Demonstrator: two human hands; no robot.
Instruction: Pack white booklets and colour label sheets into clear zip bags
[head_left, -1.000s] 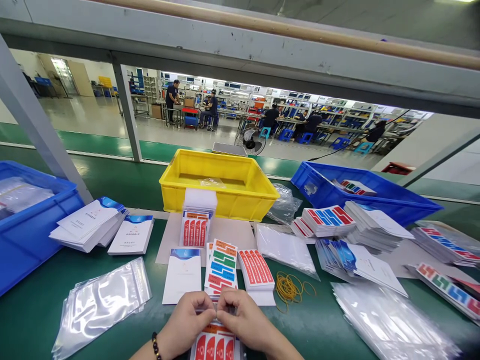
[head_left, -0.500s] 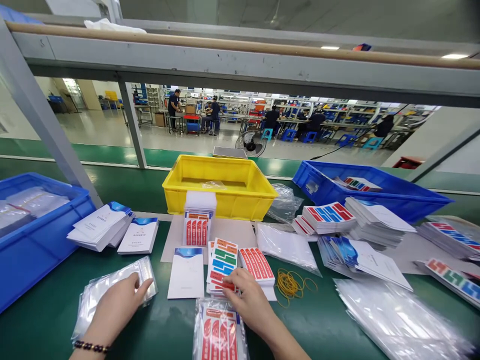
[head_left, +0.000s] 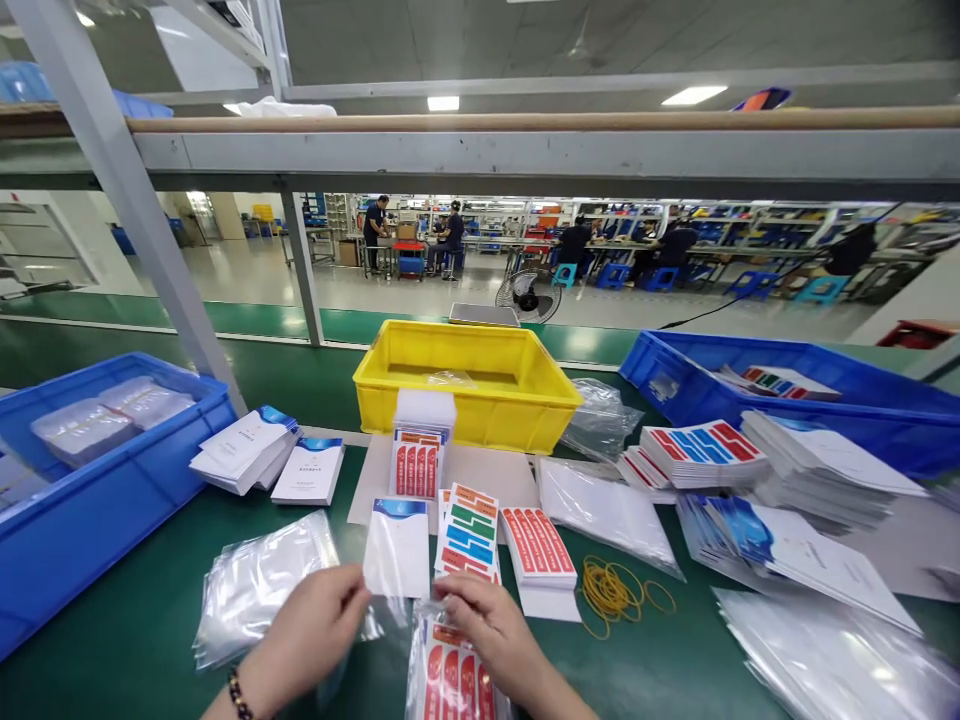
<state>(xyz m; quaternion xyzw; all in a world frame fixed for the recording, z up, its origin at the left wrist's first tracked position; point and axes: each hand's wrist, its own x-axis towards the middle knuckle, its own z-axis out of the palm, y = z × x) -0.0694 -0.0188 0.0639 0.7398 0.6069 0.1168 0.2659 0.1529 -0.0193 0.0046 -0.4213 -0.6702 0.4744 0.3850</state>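
My left hand (head_left: 319,625) is closed in a pinch on a thin clear plastic bag (head_left: 386,600), which hangs blurred in front of a white booklet with a blue top (head_left: 397,560). To the left lies a stack of clear plastic bags (head_left: 255,580). My right hand (head_left: 491,630) has its fingers curled together at the lower end of the sticker sheets in orange, green and blue (head_left: 471,525). Its fingertips also overlap the top of a bagged pack with red stickers (head_left: 457,680), and what they grip is hidden. Red sticker sheets (head_left: 536,545) lie right of the coloured ones.
Behind stands a yellow bin (head_left: 465,390), with a blue bin on the left (head_left: 112,500) and another blue bin on the right (head_left: 780,390). Rubber bands (head_left: 615,590), booklet stacks (head_left: 810,470) and more plastic bags (head_left: 832,660) lie to the right. People sit and stand far behind.
My left hand has moved right from the bag stack, carrying one clear bag towards the middle. My right hand stays near the coloured sheets. The view has tilted up and turned left.
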